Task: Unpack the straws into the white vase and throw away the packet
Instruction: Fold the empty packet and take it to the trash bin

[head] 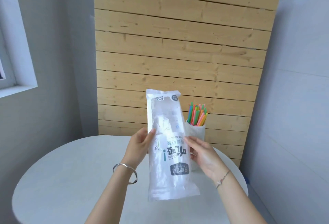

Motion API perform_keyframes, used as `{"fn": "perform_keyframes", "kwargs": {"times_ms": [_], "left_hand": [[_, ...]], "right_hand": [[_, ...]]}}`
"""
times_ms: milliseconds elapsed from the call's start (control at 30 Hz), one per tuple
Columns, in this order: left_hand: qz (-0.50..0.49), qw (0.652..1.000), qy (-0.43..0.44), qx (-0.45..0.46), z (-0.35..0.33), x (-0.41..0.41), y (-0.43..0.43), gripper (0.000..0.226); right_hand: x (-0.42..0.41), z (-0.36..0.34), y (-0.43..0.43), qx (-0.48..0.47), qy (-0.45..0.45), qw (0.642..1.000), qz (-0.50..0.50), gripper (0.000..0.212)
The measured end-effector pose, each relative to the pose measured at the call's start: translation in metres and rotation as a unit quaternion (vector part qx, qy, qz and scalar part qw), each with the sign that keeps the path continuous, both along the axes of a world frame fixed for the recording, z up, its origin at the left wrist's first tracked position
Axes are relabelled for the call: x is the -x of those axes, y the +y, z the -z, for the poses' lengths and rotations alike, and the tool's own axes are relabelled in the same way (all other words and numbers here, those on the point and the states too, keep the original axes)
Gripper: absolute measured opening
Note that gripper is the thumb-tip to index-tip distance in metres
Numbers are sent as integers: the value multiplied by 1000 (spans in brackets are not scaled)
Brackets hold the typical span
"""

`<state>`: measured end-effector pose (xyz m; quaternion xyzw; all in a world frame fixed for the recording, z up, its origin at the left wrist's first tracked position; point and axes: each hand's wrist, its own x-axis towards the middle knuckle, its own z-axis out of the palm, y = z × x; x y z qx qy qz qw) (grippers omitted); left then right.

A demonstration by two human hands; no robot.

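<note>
One packet between left hand, right hand; vase (straws inside) behind.

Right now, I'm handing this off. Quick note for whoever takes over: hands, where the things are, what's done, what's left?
Left hand: pinches the packet's left edge.
Right hand: holds the packet's right edge.
Packet: held upright over the white table, print upside down. It looks empty, with no coloured straws showing through it.
Straws: standing in the white vase at the back of the table, right of the packet.
Done: the straws are in the vase.
Left: throw the packet away. No bin is in view.
</note>
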<state>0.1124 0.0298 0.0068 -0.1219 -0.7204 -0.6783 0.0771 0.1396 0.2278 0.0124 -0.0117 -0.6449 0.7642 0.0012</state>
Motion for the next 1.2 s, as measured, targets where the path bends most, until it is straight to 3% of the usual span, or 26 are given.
{"fn": "perform_keyframes", "kwargs": {"times_ms": [100,200,367,600,767,833,900,933,1067,1200], "left_hand": [[-32,999,5,15,-7,2,-9,50],[23,997,-6,69,-15,0,-15,56],[119,991,-50,34,-26,-14,-4,43],[218,973,-66,35,-29,-33,53,27],[260,962,-65,51,-22,-52,118,28],[274,957,-60,78,-11,-61,145,35],[321,941,-48,95,1,-69,168,22],[345,931,-38,113,7,-74,179,13],[334,902,-25,274,32,-71,192,47],[313,861,-19,401,56,-62,191,48]], "right_hand": [[-2,-1,7,-64,17,998,21,16],[-7,-9,13,-128,31,991,11,23],[-23,-22,31,-74,44,996,22,29],[-75,-30,84,-121,49,984,118,18],[-119,-32,130,-136,4,981,137,31],[-135,-23,144,-121,11,976,180,27],[-152,-5,163,-106,32,960,256,24],[-163,7,174,-95,34,951,291,25],[-210,66,214,-54,1,924,380,33],[-248,143,233,7,-62,899,433,33]]}}
